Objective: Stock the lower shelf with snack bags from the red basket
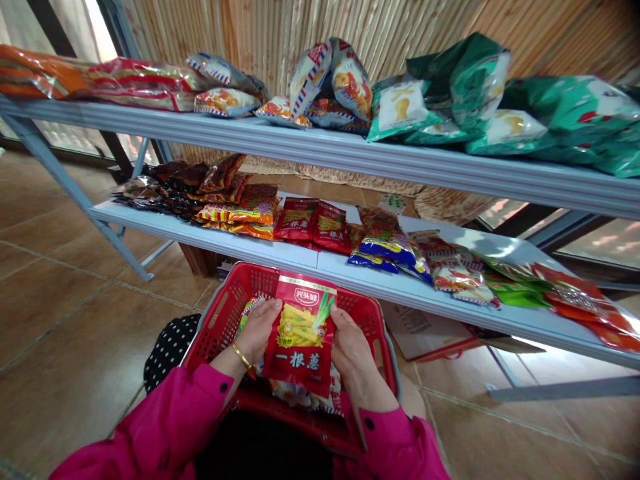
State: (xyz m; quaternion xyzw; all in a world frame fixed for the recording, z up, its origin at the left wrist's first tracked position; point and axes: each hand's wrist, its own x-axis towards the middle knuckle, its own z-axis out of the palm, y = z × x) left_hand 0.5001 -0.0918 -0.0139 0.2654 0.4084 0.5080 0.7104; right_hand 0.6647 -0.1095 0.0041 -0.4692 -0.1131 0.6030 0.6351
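Observation:
A red snack bag (301, 340) with yellow sticks pictured on it is held upright between both hands, above a red plastic basket (361, 308). My left hand (257, 331) grips its left edge, the thumb on the front and the other fingers hidden behind. On the right edge, my right hand (349, 345) holds the same bag, thumb in front. Below the bag, several other snack packets (293, 393) lie in the basket, partly covered by the bag and my hands.
Ahead, a two-tier shelf (295, 253) carries snack bags. Two similar red bags (331, 225) lie on its lower board. Green bags (475, 87) and orange-white bags (227, 102) fill the upper board. A cardboard box (425, 331) stands under the shelf.

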